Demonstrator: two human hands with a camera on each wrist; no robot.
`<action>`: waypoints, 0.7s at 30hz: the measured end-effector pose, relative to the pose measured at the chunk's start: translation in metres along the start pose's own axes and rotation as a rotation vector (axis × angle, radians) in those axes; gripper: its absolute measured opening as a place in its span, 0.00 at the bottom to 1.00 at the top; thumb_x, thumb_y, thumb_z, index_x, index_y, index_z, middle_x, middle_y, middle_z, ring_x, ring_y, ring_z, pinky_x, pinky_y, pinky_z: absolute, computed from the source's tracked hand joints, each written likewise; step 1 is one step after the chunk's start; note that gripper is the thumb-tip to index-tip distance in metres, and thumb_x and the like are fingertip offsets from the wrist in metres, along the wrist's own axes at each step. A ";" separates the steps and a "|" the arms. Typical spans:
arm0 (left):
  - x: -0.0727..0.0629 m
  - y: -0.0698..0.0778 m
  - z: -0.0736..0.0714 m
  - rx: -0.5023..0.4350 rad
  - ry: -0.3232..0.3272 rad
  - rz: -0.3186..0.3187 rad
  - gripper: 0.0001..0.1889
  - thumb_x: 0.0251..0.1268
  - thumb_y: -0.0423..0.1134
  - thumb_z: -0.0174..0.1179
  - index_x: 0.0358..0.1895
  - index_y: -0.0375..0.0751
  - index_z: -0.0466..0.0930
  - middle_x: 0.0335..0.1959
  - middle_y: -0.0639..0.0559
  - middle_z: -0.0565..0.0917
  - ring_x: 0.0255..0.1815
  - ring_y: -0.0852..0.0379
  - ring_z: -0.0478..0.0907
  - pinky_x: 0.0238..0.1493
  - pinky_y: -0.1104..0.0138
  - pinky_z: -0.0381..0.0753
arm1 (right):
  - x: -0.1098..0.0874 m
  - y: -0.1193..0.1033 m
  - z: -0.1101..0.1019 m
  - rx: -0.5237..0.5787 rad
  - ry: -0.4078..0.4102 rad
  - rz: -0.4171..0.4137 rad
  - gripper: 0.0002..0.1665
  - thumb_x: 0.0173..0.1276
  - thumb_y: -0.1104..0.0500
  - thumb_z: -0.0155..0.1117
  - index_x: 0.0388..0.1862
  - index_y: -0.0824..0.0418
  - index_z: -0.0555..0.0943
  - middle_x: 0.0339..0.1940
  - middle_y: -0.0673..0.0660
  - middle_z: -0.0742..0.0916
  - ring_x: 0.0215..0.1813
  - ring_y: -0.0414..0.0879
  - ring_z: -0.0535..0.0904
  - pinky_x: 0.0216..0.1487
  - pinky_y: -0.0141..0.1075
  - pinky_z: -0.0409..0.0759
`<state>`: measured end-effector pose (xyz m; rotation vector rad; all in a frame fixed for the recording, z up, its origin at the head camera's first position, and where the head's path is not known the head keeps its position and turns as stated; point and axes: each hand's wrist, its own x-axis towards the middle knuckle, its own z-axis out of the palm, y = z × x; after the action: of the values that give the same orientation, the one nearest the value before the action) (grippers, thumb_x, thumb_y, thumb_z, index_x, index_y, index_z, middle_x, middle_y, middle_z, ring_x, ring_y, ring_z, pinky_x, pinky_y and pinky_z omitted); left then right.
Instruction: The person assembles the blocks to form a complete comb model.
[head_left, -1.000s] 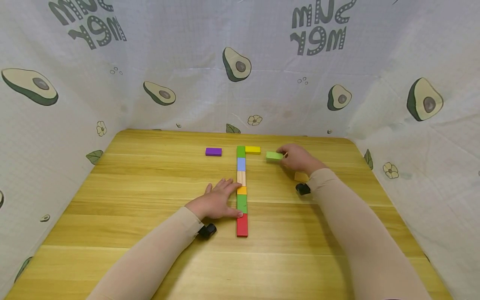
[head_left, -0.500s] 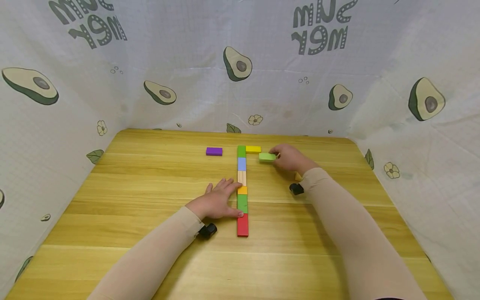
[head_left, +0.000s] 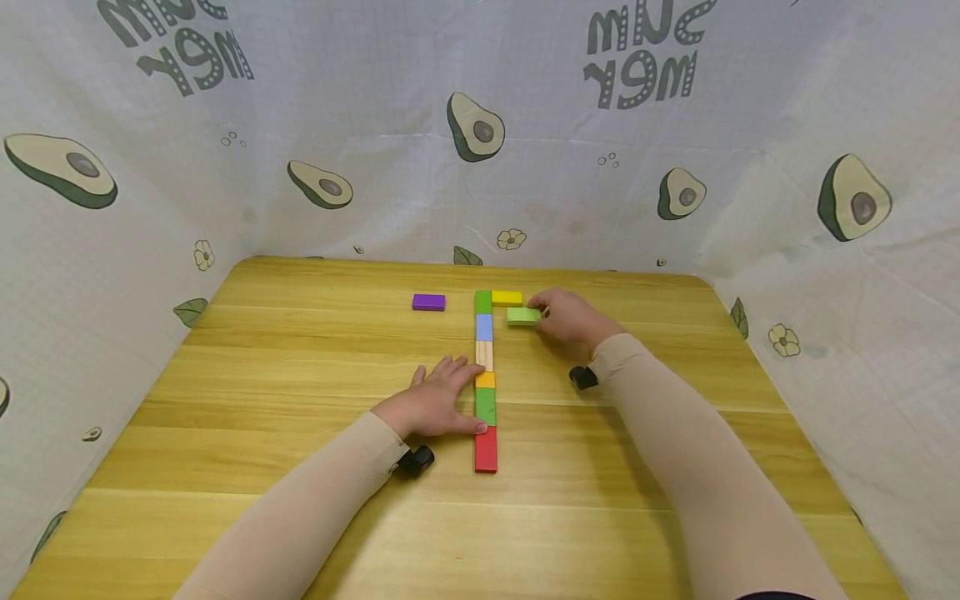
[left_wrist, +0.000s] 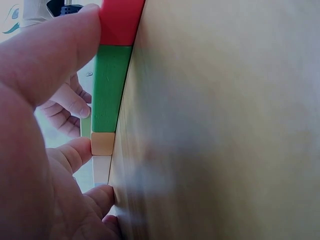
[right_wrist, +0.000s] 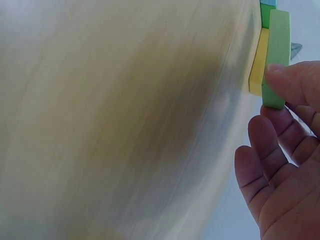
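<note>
A column of flat wooden blocks runs away from me: red (head_left: 486,450), green (head_left: 485,407), orange (head_left: 485,381), plain wood (head_left: 484,357), light blue (head_left: 483,327) and dark green (head_left: 483,302). My left hand (head_left: 429,407) lies beside it with fingers spread, thumb near the red-green joint and index fingertip at the orange block. Right of the dark green end sits a yellow block (head_left: 507,298). My right hand (head_left: 570,317) pinches a light green block (head_left: 523,317) by its right end, just in front of the yellow one; in the right wrist view, thumb and fingers grip it.
A purple block (head_left: 429,302) lies to the left of the column's far end. The wooden table (head_left: 300,375) is walled by a white cloth (head_left: 375,108) printed with avocados. Another block seen earlier near the right wrist is now hidden by the sleeve.
My right hand has carried the light green block leftward, from right of the yellow block to just in front of it. The left hand has stayed in place.
</note>
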<state>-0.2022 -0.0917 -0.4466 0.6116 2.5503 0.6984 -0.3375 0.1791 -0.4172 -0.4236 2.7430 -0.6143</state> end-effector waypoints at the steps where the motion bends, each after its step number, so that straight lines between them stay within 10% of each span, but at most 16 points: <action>1: 0.000 0.000 0.000 -0.001 -0.001 -0.001 0.51 0.64 0.64 0.70 0.85 0.59 0.54 0.89 0.47 0.48 0.90 0.43 0.39 0.83 0.34 0.35 | 0.001 0.000 0.000 -0.003 0.000 0.001 0.26 0.75 0.66 0.62 0.71 0.64 0.79 0.65 0.64 0.84 0.62 0.58 0.78 0.68 0.53 0.78; 21: 0.000 0.001 0.000 0.017 0.011 0.001 0.51 0.63 0.64 0.71 0.85 0.59 0.55 0.89 0.47 0.49 0.90 0.42 0.39 0.83 0.34 0.37 | 0.011 -0.009 0.007 -0.075 -0.029 -0.040 0.27 0.76 0.64 0.63 0.72 0.67 0.77 0.66 0.67 0.83 0.64 0.59 0.79 0.72 0.54 0.76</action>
<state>-0.2016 -0.0908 -0.4459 0.6160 2.5693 0.6823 -0.3436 0.1650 -0.4213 -0.5018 2.7431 -0.5118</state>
